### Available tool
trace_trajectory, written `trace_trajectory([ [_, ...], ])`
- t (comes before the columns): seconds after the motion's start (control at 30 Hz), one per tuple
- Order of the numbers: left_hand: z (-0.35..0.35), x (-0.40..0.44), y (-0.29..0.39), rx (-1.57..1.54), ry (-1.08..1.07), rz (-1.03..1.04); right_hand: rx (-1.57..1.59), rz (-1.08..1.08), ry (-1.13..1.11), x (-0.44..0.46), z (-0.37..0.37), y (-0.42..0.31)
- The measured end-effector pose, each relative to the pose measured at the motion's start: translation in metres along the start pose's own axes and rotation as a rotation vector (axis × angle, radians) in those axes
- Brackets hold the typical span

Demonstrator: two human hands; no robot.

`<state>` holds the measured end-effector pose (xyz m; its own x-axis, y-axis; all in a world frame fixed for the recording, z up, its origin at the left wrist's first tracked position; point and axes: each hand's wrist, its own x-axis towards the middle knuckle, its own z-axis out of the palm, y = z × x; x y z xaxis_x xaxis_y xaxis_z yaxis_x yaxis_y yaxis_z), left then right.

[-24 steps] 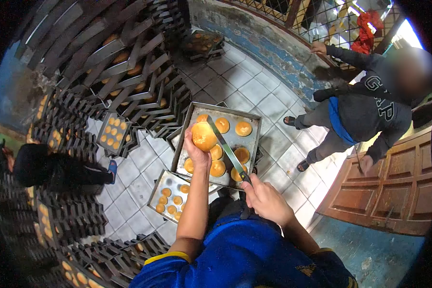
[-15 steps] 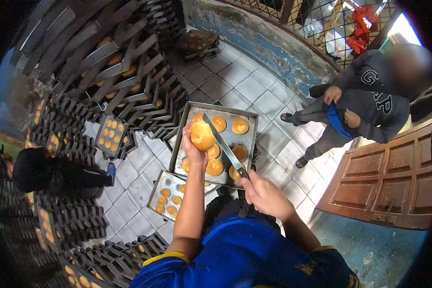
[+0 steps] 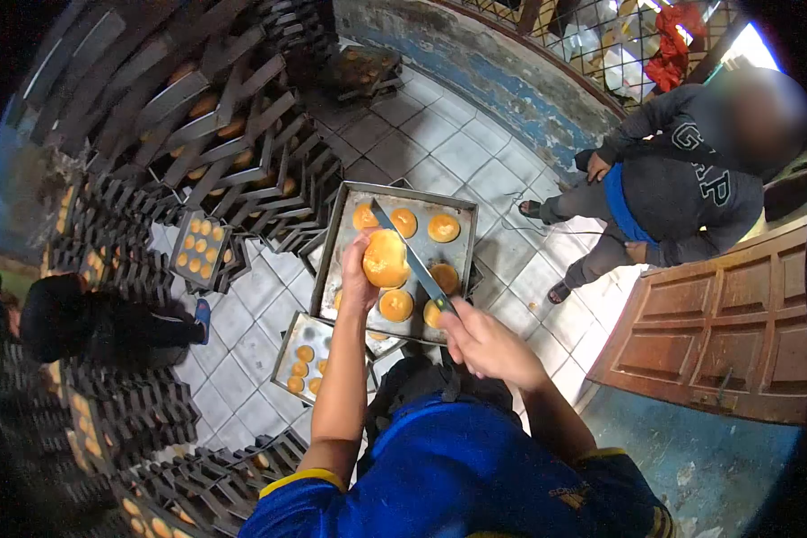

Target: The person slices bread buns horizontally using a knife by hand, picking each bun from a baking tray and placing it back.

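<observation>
Cupping a round, golden bun (image 3: pixel 386 258) from its left side and below, the left hand (image 3: pixel 359 273) held it raised over a large metal tray (image 3: pixel 462 254). The right hand (image 3: pixel 486 342) was wrapped round the dark handle of a long knife (image 3: pixel 412 257), whose blade slanted up and to the left along the bun's right edge; whether the edge had entered the crust could not be told. More buns, spaced apart, lay on the large tray, some of them partly hidden by the hands, the knife and the raised bun. Below and to the left, a smaller tray (image 3: pixel 309 334) carried smaller buns, with the left forearm across part of it.

To the left, stacks of dark trays (image 3: pixel 247 166) filled much of the room, baked rounds showing between their edges. Near them a person in dark clothes (image 3: pixel 90 314) stood with a blue sandal (image 3: pixel 203 320) on one foot, their hands too obscure to make out. On the right stood a person in a grey sweatshirt (image 3: pixel 677 193), with a blue cloth (image 3: pixel 623 204) at the waist and both hands close to it. A brown panelled door (image 3: pixel 704 327) was near that person, and pale tiles (image 3: pixel 453 108) covered the floor.
</observation>
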<state>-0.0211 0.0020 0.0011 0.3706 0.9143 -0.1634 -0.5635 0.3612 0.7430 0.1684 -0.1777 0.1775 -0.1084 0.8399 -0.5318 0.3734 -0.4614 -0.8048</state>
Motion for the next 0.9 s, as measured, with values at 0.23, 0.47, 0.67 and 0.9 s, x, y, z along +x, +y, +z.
trace_trajectory([
  [0.23, -0.013, 0.006, 0.014, 0.097, -0.069, -0.004, 0.079, 0.018, -0.058, -0.012, -0.008, -0.001],
  [0.47, 0.003, -0.003, 0.007, 0.051, -0.109, -0.114, 0.069, 0.037, -0.055, 0.029, 0.002, -0.004],
  [0.67, 0.007, -0.018, 0.026, -0.359, -0.099, -0.099, 0.106, 0.023, -0.039, 0.029, 0.0, -0.001],
  [0.9, 0.042, -0.03, -0.005, -0.321, 0.152, 0.126, 0.089, -0.017, 0.043, 0.041, 0.021, 0.001],
])
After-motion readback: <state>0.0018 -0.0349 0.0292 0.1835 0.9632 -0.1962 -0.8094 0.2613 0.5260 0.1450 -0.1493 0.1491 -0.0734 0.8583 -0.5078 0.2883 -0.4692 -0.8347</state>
